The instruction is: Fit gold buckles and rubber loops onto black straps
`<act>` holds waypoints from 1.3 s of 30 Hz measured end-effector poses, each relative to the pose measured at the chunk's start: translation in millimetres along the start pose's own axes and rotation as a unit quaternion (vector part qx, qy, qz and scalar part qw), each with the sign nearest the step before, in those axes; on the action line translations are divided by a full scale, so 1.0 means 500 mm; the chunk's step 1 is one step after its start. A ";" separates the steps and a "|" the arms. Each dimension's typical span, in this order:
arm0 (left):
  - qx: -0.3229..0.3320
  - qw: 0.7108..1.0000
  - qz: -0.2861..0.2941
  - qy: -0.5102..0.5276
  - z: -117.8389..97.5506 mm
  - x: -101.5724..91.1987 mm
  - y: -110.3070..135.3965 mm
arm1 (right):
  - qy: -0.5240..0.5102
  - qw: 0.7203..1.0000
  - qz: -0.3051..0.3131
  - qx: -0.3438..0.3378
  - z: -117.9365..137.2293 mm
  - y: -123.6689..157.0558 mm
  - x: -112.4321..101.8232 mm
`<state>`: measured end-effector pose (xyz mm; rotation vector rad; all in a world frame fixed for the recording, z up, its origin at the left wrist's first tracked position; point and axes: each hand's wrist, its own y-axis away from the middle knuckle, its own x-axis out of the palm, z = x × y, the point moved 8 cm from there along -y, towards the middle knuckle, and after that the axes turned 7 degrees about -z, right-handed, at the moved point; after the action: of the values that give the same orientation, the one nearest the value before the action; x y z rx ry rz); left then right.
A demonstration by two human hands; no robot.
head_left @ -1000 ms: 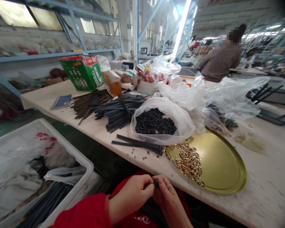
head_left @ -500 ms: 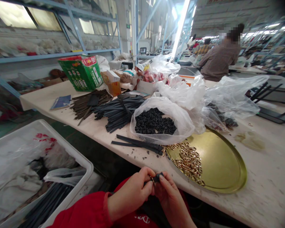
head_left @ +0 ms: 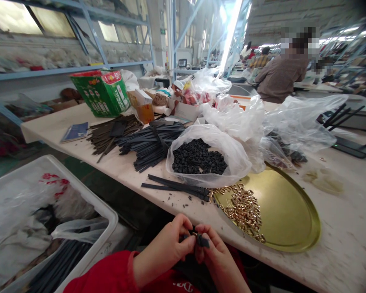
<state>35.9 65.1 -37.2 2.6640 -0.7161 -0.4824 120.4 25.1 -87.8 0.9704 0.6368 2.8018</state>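
Observation:
My left hand (head_left: 167, 248) and my right hand (head_left: 215, 254) meet below the table's near edge, both pinched on a small black strap piece (head_left: 202, 241) with a gold buckle at its end. Just beyond them a few finished black straps (head_left: 177, 186) lie on the table. A round gold tray (head_left: 280, 211) to the right carries a pile of gold buckles (head_left: 244, 209). An open plastic bag of small black loops (head_left: 199, 156) sits behind the straps.
Bundles of long black strips (head_left: 146, 142) lie farther back, with a green carton (head_left: 102, 92), small boxes and crumpled plastic bags (head_left: 293, 122). A white bin (head_left: 106, 211) with bags and straps stands at my left. Another person (head_left: 280, 75) sits at a far table.
My fingers have shifted on the small strap piece, turning it between both hands. The view has tilted slightly. Nothing on the table has moved.

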 end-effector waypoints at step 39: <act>-0.102 0.989 0.062 0.085 0.037 0.053 0.035 | 0.408 0.901 0.040 -0.142 0.065 0.056 -0.010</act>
<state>42.6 32.4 -52.8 2.4184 -0.7348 -0.2740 145.0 9.9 -55.8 -0.2824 0.2154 3.1770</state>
